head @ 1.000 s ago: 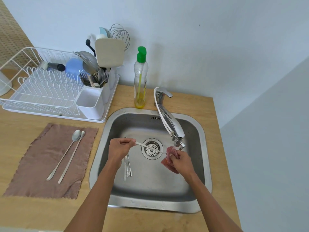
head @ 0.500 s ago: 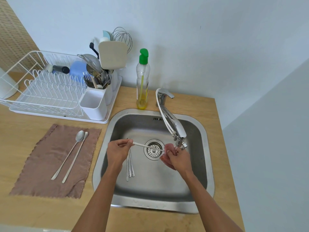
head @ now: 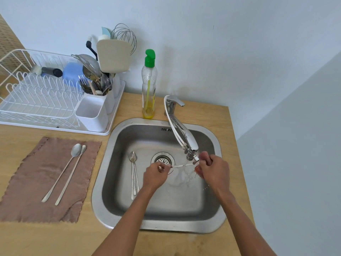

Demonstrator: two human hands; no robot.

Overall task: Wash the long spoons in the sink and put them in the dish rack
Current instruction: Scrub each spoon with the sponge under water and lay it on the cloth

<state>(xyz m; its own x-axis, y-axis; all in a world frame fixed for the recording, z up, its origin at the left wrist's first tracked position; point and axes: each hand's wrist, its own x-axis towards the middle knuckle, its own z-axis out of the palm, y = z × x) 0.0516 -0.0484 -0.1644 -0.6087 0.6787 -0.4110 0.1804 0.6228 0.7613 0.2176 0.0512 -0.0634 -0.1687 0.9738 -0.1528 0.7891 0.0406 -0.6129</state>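
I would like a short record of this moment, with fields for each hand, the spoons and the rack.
left hand: pinches one end of the held spoon, above the sink
right hand: grips a red scrubber at the spoon's other end, beside the faucet outlet
spoons in sink: lying left of the drain; count unclear
spoons on cloth: two, side by side on the brown cloth
dish rack: its cutlery holder holds mixed utensils

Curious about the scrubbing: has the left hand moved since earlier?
Yes: left hand moved right, from left of the drain to just in front of it.
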